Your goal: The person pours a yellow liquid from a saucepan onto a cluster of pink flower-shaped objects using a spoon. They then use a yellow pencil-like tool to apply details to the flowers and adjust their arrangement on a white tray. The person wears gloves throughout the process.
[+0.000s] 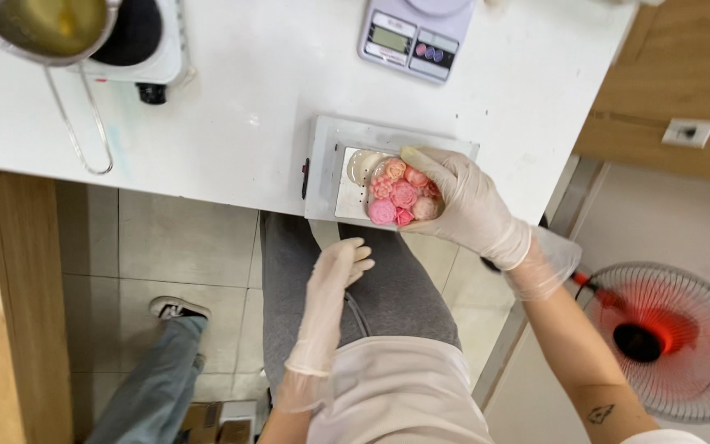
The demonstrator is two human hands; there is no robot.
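While a metal pot of yellowish liquid [43,25] is sitting on the white hotplate [145,41] at the far left of the white bench [248,90], its wire handle [84,123] is hanging out over the bench top. Further right, the left hand [334,284], in a thin white glove, is hovering loose and empty over the grey-trousered lap, fingers gently curled, below the bench edge and well apart from the work. Just above and to the right of it, a flat white box with a metal plate [330,168] is lying at the bench's near edge. On that plate the round clear container of pink, peach and cream flower shapes [400,196] is resting, and the gloved right hand [466,205] is cupping it from the right side, fingers wrapping over its top rim. Behind it a lilac digital scale [417,33] is standing. At far right a red-glowing fan [671,341] is standing on the floor.
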